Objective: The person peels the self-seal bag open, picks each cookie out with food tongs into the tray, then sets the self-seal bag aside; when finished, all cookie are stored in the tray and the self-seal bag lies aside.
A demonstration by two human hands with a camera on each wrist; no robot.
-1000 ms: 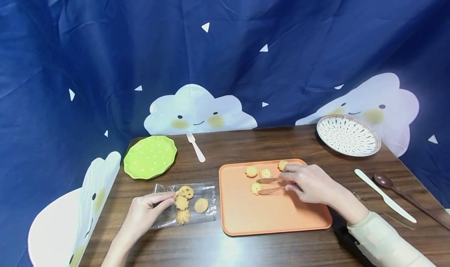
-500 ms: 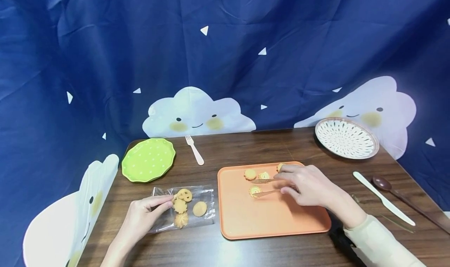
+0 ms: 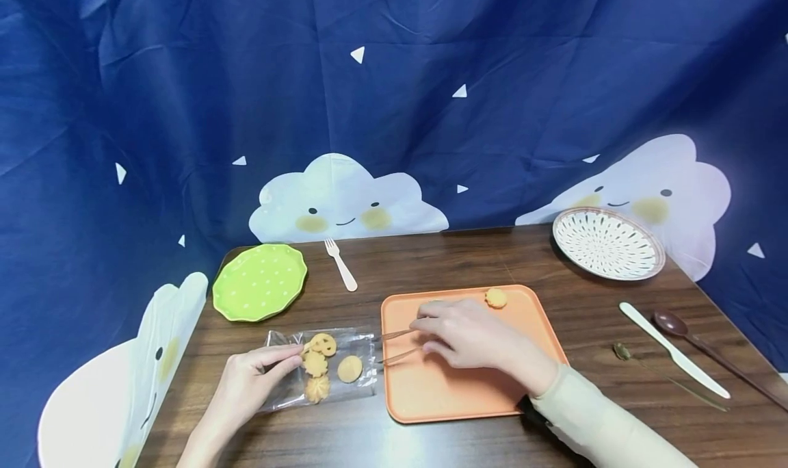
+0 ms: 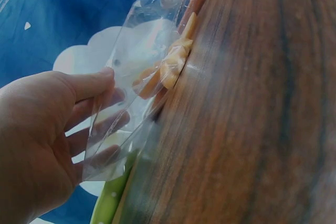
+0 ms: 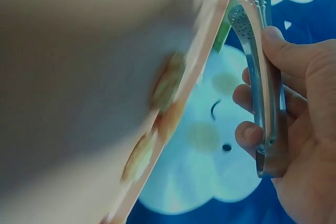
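Note:
My left hand (image 3: 249, 386) pinches the open end of a clear plastic bag (image 4: 142, 40), which lies left of the tray. Several cookies (image 3: 317, 389) are inside the bag. A pair of metal tongs (image 5: 265, 93) with perforated ends is gripped between the thumb and fingers of my right hand (image 3: 474, 338). The tongs' ends stand apart at the left rim of the orange tray (image 3: 431, 399), close to the bag; I see no cookie between them. One cookie (image 3: 495, 298) shows at the tray's back. My right hand covers others, which appear as cookies (image 5: 169, 82) in the right wrist view.
A green dotted plate (image 3: 261, 283) sits at the back left, with a pale fork (image 3: 341, 266) beside it. At the right are a patterned dish (image 3: 608, 243), a pale knife (image 3: 671, 348), a dark spoon (image 3: 671, 323) and a small green sprig (image 3: 622, 350).
My right hand has moved left with the tongs, from above the cookies to the tray's left rim. The cookie at the tray's back is now uncovered. My left hand stays at the bag.

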